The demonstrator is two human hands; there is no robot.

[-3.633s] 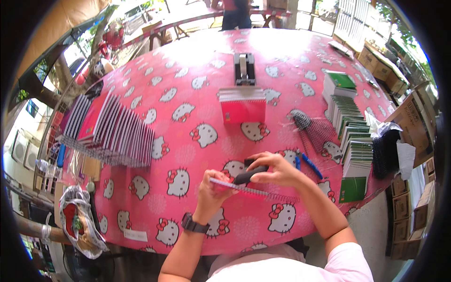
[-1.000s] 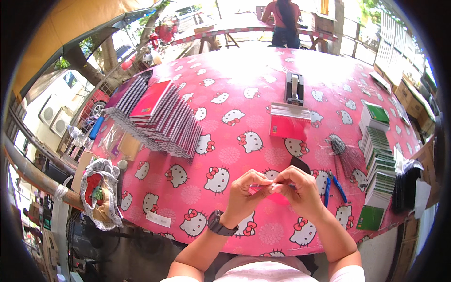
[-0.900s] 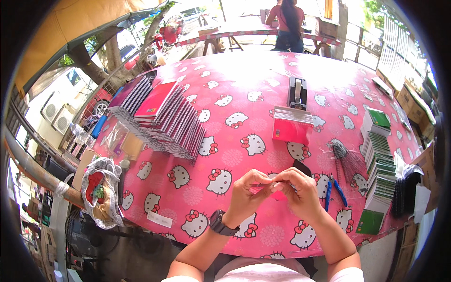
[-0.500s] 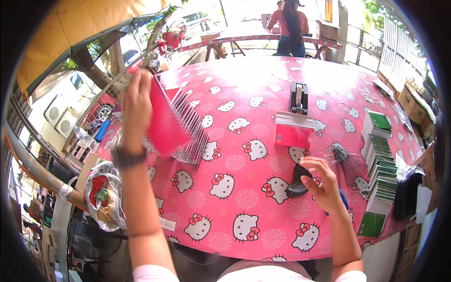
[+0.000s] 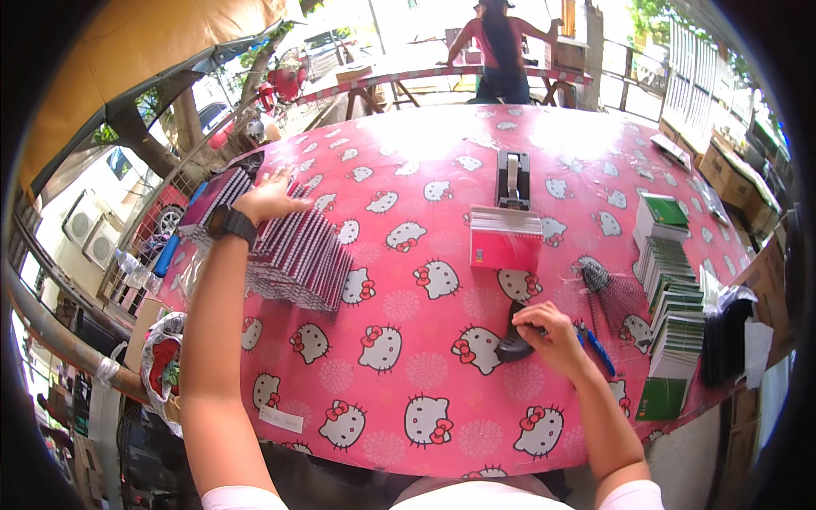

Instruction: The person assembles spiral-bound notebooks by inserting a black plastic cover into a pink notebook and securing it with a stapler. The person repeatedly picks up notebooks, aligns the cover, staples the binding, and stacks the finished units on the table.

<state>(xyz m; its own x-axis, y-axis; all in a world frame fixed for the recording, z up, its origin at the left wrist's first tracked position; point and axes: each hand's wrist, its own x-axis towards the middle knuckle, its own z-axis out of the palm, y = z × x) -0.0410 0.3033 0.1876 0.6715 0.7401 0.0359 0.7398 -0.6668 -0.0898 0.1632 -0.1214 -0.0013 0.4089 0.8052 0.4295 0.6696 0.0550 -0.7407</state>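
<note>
My left hand [image 5: 272, 199] lies with fingers spread on top of slanted rows of spiral-bound notebooks [image 5: 302, 255] at the table's left. Their wire-bound edges face up. My right hand [image 5: 548, 333] is right of centre, its fingers curled together over a dark, curved object [image 5: 512, 347]; the fingertips hide part of it, and anything pinched in them cannot be made out. Just beyond stands a small stack of pink-covered notebooks [image 5: 506, 242], in front of a black desktop device [image 5: 513, 180] like a tape dispenser. Blue-handled pliers [image 5: 598, 350] lie right of my right hand.
Rows of green-covered notebooks [image 5: 671, 297] run along the right side, beside a black bundle [image 5: 728, 347]. Dark mesh material [image 5: 610, 289] lies nearer the middle. A white paper slip [image 5: 281, 418] is by the front edge. A person [image 5: 501, 51] stands at a far table.
My left hand has put down the pink notebook and now rests on the rows. My right fingers have drawn together. The view has shifted slightly.
</note>
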